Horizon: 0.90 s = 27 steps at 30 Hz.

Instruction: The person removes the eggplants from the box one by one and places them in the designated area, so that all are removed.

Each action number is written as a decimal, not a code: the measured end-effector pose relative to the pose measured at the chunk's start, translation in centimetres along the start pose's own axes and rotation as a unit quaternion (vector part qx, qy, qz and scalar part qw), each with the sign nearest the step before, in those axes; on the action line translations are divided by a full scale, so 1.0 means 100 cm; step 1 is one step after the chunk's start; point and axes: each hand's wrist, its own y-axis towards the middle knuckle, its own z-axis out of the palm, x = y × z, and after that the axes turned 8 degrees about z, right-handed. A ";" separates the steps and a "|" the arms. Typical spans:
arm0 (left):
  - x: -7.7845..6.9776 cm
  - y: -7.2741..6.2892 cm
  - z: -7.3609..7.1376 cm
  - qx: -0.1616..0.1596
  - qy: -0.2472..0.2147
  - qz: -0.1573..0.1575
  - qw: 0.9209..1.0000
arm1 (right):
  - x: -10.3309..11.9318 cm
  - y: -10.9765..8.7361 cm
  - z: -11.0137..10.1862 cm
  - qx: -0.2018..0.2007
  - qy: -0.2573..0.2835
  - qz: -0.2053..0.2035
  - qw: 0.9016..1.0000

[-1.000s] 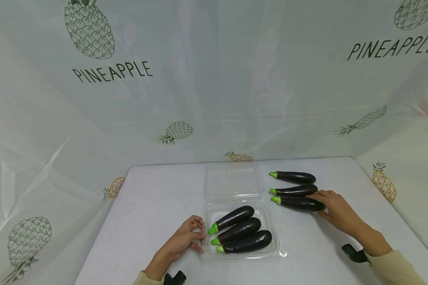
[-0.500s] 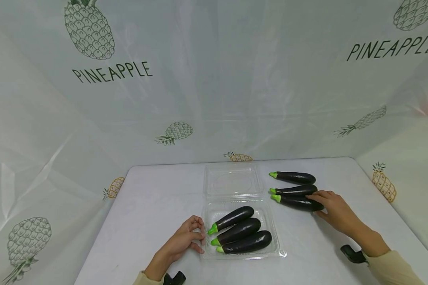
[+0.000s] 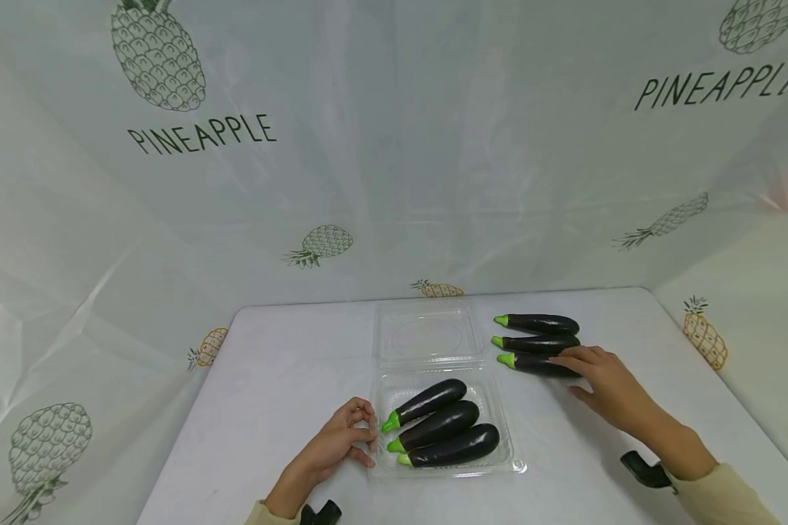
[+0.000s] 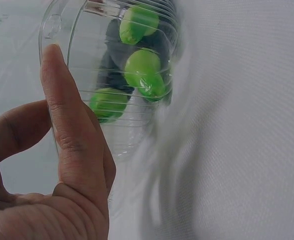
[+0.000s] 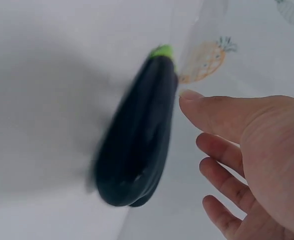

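Note:
A clear plastic clamshell container lies opened out, with three dark eggplants in its near half. My left hand pinches its left rim; in the left wrist view the thumb and index finger stand on either side of that edge. Three more eggplants lie stacked in a row on the right, stems pointing left. Over the blunt end of the nearest eggplant hovers my right hand. The right wrist view shows its loosely bent fingers apart from an eggplant, holding nothing.
The container's lid half lies flat toward the back. A white cloth covers the table, and a pineapple-printed sheet hangs behind and along both sides. Each wrist wears a black camera mount.
The nearest and middle eggplants on the right have shifted back and slightly left, closer to the far one. My right hand has let go of the nearest. The left hand stays put.

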 end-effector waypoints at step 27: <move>-0.001 -0.001 0.000 0.002 -0.002 0.001 1.000 | 0.092 0.016 -0.010 0.008 0.020 -0.114 0.993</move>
